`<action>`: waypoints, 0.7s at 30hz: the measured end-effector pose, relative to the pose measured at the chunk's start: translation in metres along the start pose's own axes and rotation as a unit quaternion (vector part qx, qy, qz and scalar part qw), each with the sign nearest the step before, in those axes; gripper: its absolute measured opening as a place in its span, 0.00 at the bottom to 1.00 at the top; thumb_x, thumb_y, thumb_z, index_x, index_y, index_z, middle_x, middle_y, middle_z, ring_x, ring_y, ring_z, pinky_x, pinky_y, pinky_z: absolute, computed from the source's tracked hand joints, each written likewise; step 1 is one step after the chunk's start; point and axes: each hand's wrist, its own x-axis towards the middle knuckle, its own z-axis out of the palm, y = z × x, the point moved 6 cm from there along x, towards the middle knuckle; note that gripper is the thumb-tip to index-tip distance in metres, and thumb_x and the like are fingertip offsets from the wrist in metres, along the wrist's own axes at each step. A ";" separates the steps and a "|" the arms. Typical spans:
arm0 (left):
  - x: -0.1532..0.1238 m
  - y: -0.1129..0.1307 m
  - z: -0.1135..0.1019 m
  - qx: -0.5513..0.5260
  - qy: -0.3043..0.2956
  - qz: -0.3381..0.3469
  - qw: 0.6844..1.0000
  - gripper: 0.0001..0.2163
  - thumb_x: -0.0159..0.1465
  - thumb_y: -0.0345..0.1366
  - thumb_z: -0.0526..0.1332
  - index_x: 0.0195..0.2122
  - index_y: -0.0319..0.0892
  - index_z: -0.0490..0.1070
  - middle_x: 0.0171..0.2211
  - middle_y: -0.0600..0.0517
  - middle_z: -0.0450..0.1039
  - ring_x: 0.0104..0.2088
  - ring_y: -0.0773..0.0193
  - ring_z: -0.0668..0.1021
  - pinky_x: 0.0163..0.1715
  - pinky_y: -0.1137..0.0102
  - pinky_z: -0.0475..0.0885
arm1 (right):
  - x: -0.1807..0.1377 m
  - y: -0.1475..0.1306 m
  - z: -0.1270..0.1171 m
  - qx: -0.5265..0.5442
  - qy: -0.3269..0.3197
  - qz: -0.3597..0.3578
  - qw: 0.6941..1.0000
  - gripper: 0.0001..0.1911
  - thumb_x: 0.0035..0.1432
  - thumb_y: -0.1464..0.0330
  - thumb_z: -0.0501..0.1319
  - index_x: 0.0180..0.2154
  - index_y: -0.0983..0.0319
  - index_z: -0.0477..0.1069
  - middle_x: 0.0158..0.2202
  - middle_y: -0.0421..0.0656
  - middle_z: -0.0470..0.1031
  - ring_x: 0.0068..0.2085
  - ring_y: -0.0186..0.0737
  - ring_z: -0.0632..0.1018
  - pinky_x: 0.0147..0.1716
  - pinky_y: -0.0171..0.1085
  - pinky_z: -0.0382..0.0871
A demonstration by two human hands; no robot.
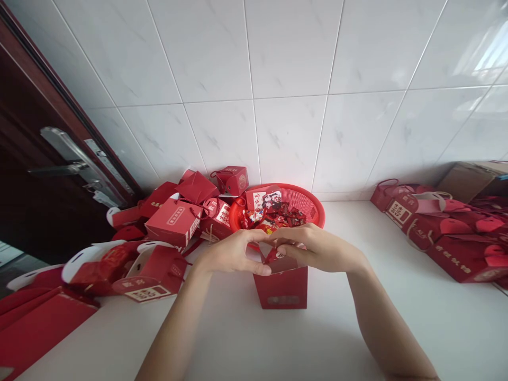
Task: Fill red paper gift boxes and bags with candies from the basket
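A small red gift box (282,287) stands upright on the white counter (254,338) in front of me. My left hand (230,254) and my right hand (313,247) both sit on its open top, fingers pinched on the red top flaps and meeting in the middle. Just behind the box is a round red plastic basket (307,203) holding wrapped sweets and small red packets (273,211).
Folded red gift boxes (174,222) are piled at the left against the tiled wall. Flat red boxes (444,227) lie stacked at the right beside a cardboard carton (470,180). A dark wooden door with a metal handle (63,159) stands at the far left.
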 end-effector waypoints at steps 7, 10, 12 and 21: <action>-0.001 -0.002 -0.001 -0.003 0.000 -0.001 1.000 0.26 0.53 0.41 0.72 0.54 0.50 0.75 0.55 0.50 0.76 0.57 0.52 0.75 0.56 0.62 0.70 | -0.004 0.004 -0.007 -0.011 0.027 0.013 0.999 0.11 0.68 0.69 0.54 0.46 0.59 0.74 0.34 0.42 0.81 0.32 0.37 0.79 0.32 0.35 0.70; -0.001 -0.005 -0.001 -0.005 0.002 -0.020 1.000 0.26 0.53 0.41 0.73 0.54 0.50 0.75 0.55 0.50 0.75 0.57 0.52 0.75 0.55 0.62 0.71 | -0.006 0.005 -0.010 -0.021 0.042 0.011 0.999 0.11 0.66 0.70 0.55 0.46 0.59 0.74 0.37 0.42 0.81 0.36 0.39 0.80 0.35 0.36 0.72; -0.001 -0.005 -0.001 -0.003 0.003 -0.020 1.000 0.25 0.53 0.42 0.72 0.54 0.50 0.75 0.56 0.49 0.74 0.58 0.52 0.74 0.56 0.62 0.70 | -0.007 0.005 -0.012 -0.022 0.051 0.010 0.998 0.12 0.66 0.71 0.55 0.47 0.59 0.75 0.38 0.42 0.81 0.38 0.39 0.80 0.37 0.36 0.73; 0.004 -0.002 0.000 0.027 0.044 0.006 0.999 0.21 0.58 0.45 0.69 0.52 0.46 0.76 0.53 0.47 0.76 0.52 0.53 0.78 0.51 0.63 0.74 | -0.018 0.016 -0.033 -0.040 0.136 0.070 0.987 0.12 0.66 0.65 0.56 0.48 0.58 0.74 0.40 0.44 0.81 0.39 0.42 0.81 0.35 0.38 0.75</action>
